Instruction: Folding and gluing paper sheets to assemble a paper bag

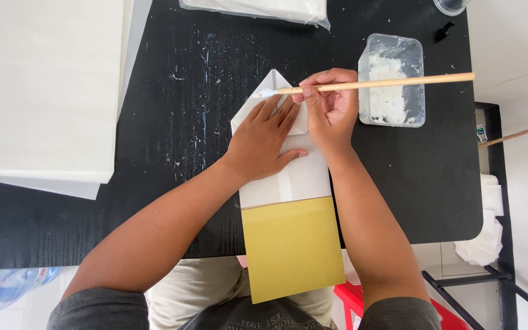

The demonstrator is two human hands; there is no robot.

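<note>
Pressing flat on the folded white paper (288,177), the left hand (264,143) lies with fingers spread and open, holding nothing; it covers the middle of the folds, so the creases under it cannot be seen. The right hand (331,110) is closed around a wooden brush (374,83), pinched between thumb and fingers. The brush tip, wet with white paste, touches the upper left edge of the paper's pointed top — the bristles themselves are too small to make out. The paper rests on the black table (172,122), and a yellow sheet (291,247) joins its lower edge and hangs over the table edge above the lap. Just right of the right hand stands a clear tub (392,82) with white paste — the brush handle crosses over it. A white stack (44,91) at left and a plastic bag (258,9) at top are cut off by the frame.
</note>
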